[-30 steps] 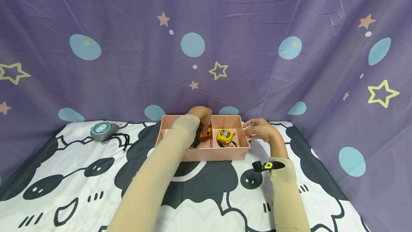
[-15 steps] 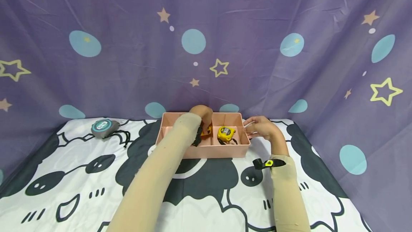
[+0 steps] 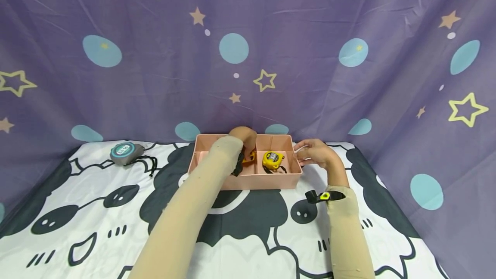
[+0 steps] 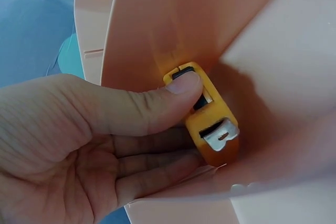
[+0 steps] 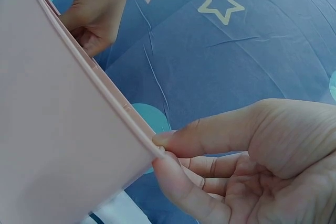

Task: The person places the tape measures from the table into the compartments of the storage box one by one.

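A pink divided box (image 3: 263,181) stands at the back of the table. My left hand (image 3: 245,139) reaches down into it, left of the divider. In the left wrist view, its thumb lies on the black button of an orange-yellow tape measure (image 4: 214,118), fingers behind the case. The metal hook of the tape shows on the near side. A second yellow tape measure (image 3: 272,159) with a black strap lies in the right compartment. My right hand (image 3: 315,154) pinches the box's right rim between thumb and finger, as the right wrist view shows.
A grey tape measure (image 3: 125,153) with a teal label and black cord lies at the table's back left. Behind the box hangs a purple curtain (image 3: 310,94) with stars and dots. A black-and-white cartoon cloth (image 3: 240,257) covers the table.
The head view has tilted slightly, so the whole scene sits a little higher. Both hands keep their places at the box, with no visible change in their hold.
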### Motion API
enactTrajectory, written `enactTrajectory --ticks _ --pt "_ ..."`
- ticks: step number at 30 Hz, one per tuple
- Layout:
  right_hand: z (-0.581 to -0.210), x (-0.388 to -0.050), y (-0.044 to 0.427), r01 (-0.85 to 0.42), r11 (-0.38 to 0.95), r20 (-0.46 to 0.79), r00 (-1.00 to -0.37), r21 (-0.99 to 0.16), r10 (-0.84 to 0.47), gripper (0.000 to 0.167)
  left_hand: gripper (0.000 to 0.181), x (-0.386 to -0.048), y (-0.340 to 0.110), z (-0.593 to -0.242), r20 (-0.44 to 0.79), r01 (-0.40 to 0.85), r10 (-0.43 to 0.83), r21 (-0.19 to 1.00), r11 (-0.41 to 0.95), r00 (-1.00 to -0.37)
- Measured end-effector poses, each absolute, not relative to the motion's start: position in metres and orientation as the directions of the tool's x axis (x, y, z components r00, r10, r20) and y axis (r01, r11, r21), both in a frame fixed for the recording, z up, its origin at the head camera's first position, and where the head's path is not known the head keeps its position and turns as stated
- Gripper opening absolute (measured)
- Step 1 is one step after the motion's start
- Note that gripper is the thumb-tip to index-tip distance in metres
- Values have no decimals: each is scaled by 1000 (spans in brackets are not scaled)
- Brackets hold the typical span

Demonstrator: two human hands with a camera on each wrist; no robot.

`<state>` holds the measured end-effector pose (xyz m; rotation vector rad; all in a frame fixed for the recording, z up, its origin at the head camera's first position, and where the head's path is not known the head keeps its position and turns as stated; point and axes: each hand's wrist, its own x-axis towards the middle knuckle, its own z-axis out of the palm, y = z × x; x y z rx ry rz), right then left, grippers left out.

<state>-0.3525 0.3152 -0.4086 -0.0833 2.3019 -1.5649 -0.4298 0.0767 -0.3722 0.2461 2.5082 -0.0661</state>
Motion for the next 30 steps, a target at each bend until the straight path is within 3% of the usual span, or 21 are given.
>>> enactTrajectory --ticks 13,22,30 --pt "-407 -351 315 153 392 -260 -936 -907 -238 42 41 -415 73 -361 -568 258 229 29 966 -791" --pt "-408 -352 314 150 386 -257 -936 -910 -242 43 53 -415 74 -361 -579 208 182 22 978 -795" --pt "-407 -351 314 146 372 -250 -936 -917 -247 43 31 -419 80 -369 -566 125 119 28 992 -816"
